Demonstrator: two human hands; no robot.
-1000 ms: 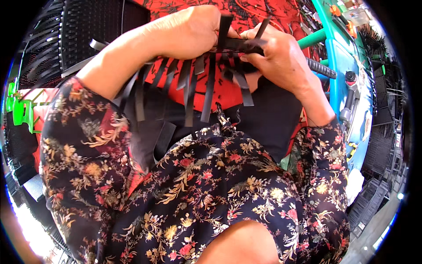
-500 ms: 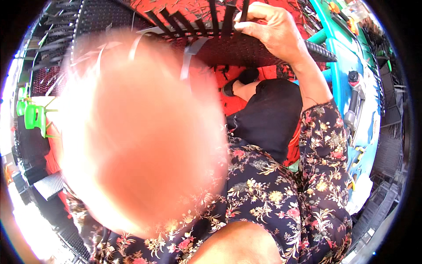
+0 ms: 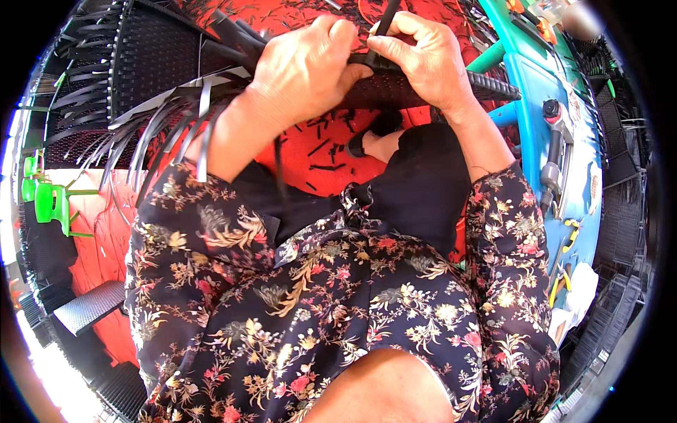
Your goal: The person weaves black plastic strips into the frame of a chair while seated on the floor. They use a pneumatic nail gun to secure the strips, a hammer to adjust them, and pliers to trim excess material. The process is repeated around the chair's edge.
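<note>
The woven black panel [image 3: 176,67] is staying taut because we are clamping its edge with our left hand [image 3: 307,67] while our right hand [image 3: 423,60] is pinching a black strip [image 3: 384,21] tight.

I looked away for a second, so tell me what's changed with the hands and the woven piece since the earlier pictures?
The left hand, half a second ago a blur close to the camera, is back gripping the black woven panel. The right hand now pinches a black strip at the panel's edge. The blue table with its tools has not moved.
</note>
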